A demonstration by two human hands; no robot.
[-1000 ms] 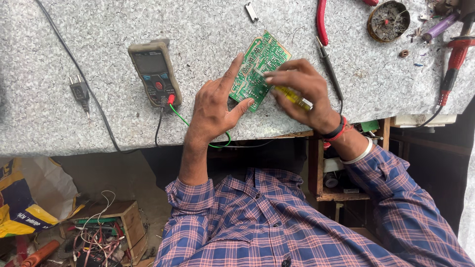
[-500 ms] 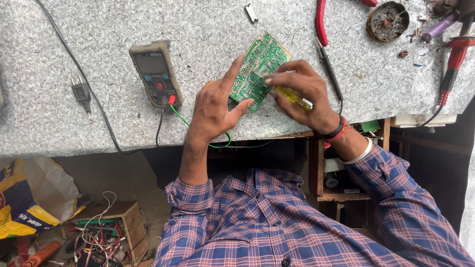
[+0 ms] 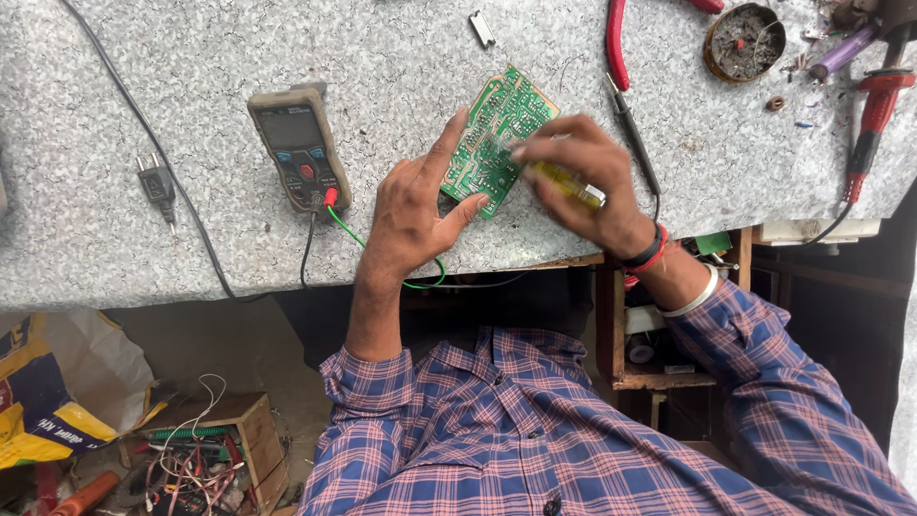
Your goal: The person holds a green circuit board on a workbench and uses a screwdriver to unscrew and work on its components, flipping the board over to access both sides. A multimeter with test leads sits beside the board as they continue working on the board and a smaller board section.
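A green circuit board lies solder side up on the speckled grey worktop. My left hand rests flat beside it, index finger and thumb touching the board's left edge and near corner. My right hand is closed around a small yellow-handled tool, its tip pressed onto the board. The hand is slightly blurred.
A multimeter with red, green and black leads sits left of my hands. A black probe lies right of the board. A mains plug, red-handled pliers, a round tin and a red-handled iron are around.
My right hand has shifted slightly over the board with the tool. The left hand and board stay put.
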